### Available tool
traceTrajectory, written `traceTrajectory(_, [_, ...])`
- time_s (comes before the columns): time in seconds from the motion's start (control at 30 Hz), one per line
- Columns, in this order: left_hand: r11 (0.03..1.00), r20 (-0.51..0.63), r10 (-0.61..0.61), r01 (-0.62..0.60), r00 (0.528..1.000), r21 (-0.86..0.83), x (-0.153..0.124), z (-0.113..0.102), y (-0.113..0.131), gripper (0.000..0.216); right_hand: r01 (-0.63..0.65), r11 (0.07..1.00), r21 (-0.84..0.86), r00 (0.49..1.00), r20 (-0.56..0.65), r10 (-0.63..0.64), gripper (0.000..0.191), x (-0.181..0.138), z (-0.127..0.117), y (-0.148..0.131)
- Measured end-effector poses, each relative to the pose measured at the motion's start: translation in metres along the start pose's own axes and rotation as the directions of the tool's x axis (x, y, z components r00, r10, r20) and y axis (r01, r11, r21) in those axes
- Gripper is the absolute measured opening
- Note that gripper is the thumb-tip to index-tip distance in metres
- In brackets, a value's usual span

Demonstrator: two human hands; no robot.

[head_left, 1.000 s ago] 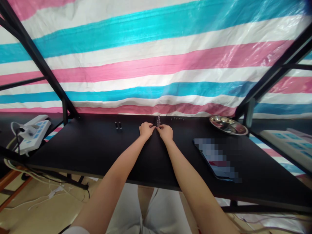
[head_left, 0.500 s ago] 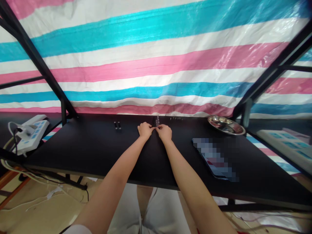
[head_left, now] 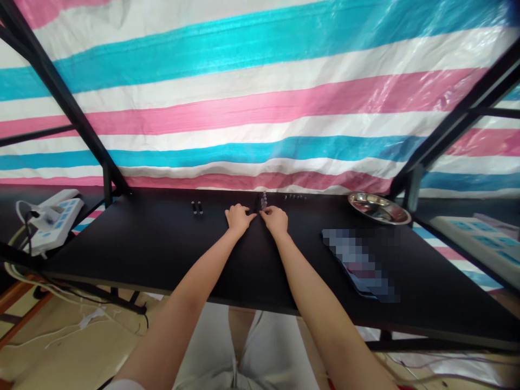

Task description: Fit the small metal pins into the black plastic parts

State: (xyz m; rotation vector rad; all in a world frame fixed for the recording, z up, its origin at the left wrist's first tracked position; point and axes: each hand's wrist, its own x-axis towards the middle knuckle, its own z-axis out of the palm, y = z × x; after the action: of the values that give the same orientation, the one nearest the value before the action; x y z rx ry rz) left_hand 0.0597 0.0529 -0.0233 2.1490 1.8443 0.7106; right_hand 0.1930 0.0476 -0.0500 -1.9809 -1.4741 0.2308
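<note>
My left hand point(head_left: 239, 219) rests on the black table with its fingers apart, the thumb pointing right towards my other hand. My right hand point(head_left: 275, 221) is closed, thumb and forefinger together at the near end of a row of small shiny, pale pieces point(head_left: 264, 200). What its fingertips hold, if anything, is too small to tell. Beside that row, on its left, is a thin dark object point(head_left: 257, 202) that hardly stands out from the tabletop. Further left lie two short black cylinders point(head_left: 197, 208) with light ends, side by side.
Several tiny shiny bits point(head_left: 295, 197) lie along the table's back edge. A round metal dish point(head_left: 379, 208) sits at the back right, with a blurred-out phone-like slab point(head_left: 359, 265) in front. A power strip point(head_left: 59, 225) lies left of the black table point(head_left: 154, 244). Striped sheeting point(head_left: 244, 97) hangs behind.
My left hand has moved slightly left, away from my right hand, and its thumb and forefinger have parted. My right hand stays almost in place by the row of pieces.
</note>
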Motion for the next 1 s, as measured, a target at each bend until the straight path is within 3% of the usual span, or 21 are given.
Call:
traceTrajectory(0.2, [0.999, 0.001, 0.034, -0.034, 0.999, 0.039, -0.02, -0.015, -0.019, 0.028, -0.007, 1.0, 0.014, 1.0, -0.017, 0.007, 0.024, -0.003, -0.001, -0.001])
traceTrajectory(0.33, [1.0, -0.02, 0.018, -0.018, 1.0, -0.024, -0.03, -0.028, -0.033, 0.025, -0.032, 0.993, 0.11, 0.997, -0.063, 0.039, 0.029, -0.006, -0.003, -0.004])
traceTrajectory(0.43, [0.99, -0.116, -0.074, 0.059, 0.991, -0.131, -0.034, -0.041, -0.042, 0.033, -0.031, 0.98, 0.195, 0.99, -0.126, 0.056, 0.032, -0.011, -0.007, -0.007])
traceTrajectory(0.6, [0.947, -0.315, -0.265, 0.184, 0.911, -0.265, -0.035, -0.066, -0.056, 0.053, 0.03, 0.966, 0.255, 0.986, -0.164, 0.012, 0.032, -0.019, -0.011, -0.011])
traceTrajectory(0.83, [0.916, -0.297, -0.378, 0.308, 0.877, -0.256, -0.029, -0.075, -0.072, 0.046, 0.007, 0.967, 0.253, 0.98, -0.196, 0.045, 0.03, -0.024, -0.014, -0.013])
traceTrajectory(1.0, [0.916, -0.282, -0.37, 0.296, 0.885, -0.271, -0.026, -0.072, -0.075, 0.043, -0.024, 0.962, 0.272, 0.977, -0.197, 0.08, 0.031, -0.025, -0.016, -0.012])
